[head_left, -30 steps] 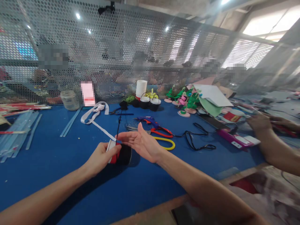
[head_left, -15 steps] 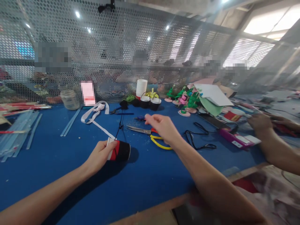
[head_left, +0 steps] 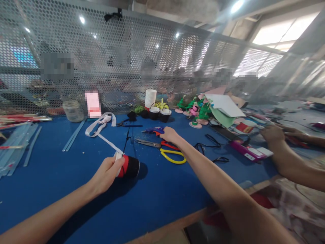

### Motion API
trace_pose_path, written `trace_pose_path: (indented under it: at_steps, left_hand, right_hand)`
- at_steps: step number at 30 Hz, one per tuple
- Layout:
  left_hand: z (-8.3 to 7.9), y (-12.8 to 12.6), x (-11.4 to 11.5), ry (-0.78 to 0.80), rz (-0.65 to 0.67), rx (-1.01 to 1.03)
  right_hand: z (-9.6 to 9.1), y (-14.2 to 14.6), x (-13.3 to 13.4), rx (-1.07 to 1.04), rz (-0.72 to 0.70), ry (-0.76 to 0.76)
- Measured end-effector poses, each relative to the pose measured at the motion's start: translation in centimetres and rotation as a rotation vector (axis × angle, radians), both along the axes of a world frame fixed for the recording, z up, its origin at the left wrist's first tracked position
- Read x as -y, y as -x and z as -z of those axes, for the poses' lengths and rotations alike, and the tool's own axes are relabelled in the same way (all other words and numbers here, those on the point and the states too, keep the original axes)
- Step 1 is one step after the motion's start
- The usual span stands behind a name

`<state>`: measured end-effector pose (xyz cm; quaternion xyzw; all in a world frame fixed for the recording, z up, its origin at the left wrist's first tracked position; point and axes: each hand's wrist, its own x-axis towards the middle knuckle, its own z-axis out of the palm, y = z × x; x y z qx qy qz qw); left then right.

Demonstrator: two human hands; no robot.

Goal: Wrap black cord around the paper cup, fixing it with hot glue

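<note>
My left hand [head_left: 108,171] is wrapped round the rim end of a small paper cup [head_left: 131,166], tilted on its side, with a red band and a black covering. A black cord [head_left: 127,139] runs from the cup up to a black bundle at the back, and white ribbon [head_left: 111,141] trails away from its rim. My right hand [head_left: 170,135] is closed on the handle end of a blue glue gun [head_left: 154,130], whose nozzle points left. Just below it lie scissors [head_left: 173,156] with red and yellow handles, blades to the left.
Glue sticks [head_left: 19,145] lie at the left near a jar [head_left: 73,110]. Stacked white cups [head_left: 150,98], small black buckets [head_left: 165,114] and green-and-pink craft figures [head_left: 204,110] stand at the back. To the right are a purple box [head_left: 243,149] and another person's hand [head_left: 273,135].
My right hand has come down onto the glue gun and closed round it. The left hand keeps hold of the cup. The view has shifted slightly.
</note>
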<state>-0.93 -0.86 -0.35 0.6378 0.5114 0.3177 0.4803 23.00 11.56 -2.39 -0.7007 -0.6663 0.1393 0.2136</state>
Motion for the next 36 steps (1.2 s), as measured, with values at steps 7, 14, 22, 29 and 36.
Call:
trace_pose_path:
  at_steps: [7,14,22,29,36]
  left_hand:
    - [0.2,0.2,-0.4,-0.015,-0.044,0.015]
    - [-0.3,0.2,-1.0,0.034,-0.141,0.006]
    - [-0.1,0.3,-1.4,0.115,-0.128,0.074]
    - [0.0,0.2,-1.4,0.13,-0.128,0.07]
    - [0.1,0.2,-1.4,0.188,-0.157,0.12]
  right_hand:
    - [-3.5,0.8,4.5,-0.292,-0.094,-0.011]
    - [-5.0,2.9,10.2,-0.617,-0.473,0.169]
    - [-4.4,4.3,12.9,-0.503,-0.451,0.194]
    - [-4.0,4.4,13.4,-0.443,-0.433,0.13]
    - [-3.8,4.7,13.9,-0.287,-0.481,-0.033]
